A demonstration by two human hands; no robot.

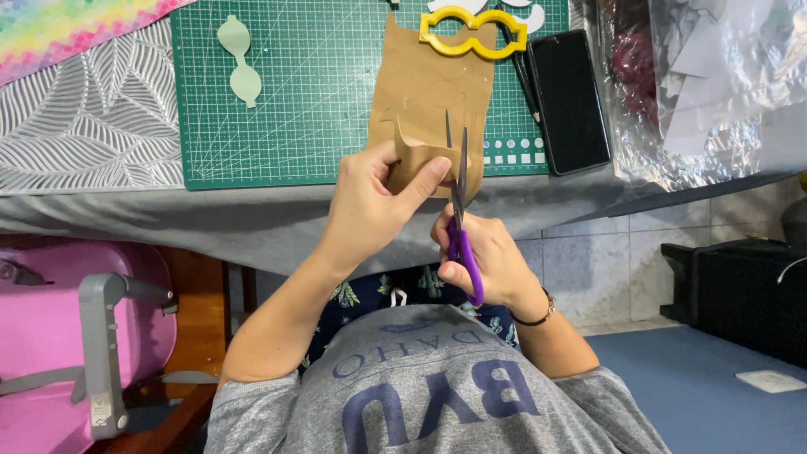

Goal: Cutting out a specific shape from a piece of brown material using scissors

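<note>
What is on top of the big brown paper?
A yellow plastic stencil lies on the top edge of the brown paper. Lower down, the left hand pinches its folded corner and the scissors cut in. The green cutting mat beneath is hidden where the paper covers it.

grey-clothed table [252, 220] under green cutting mat [319, 92]

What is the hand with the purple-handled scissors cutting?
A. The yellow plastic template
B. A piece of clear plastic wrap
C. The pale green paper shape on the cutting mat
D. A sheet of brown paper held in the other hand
D: the right hand works the purple-handled scissors with the blades on the brown paper, whose near edge the left hand pinches, while the green shape and yellow template lie untouched on the mat.
</note>
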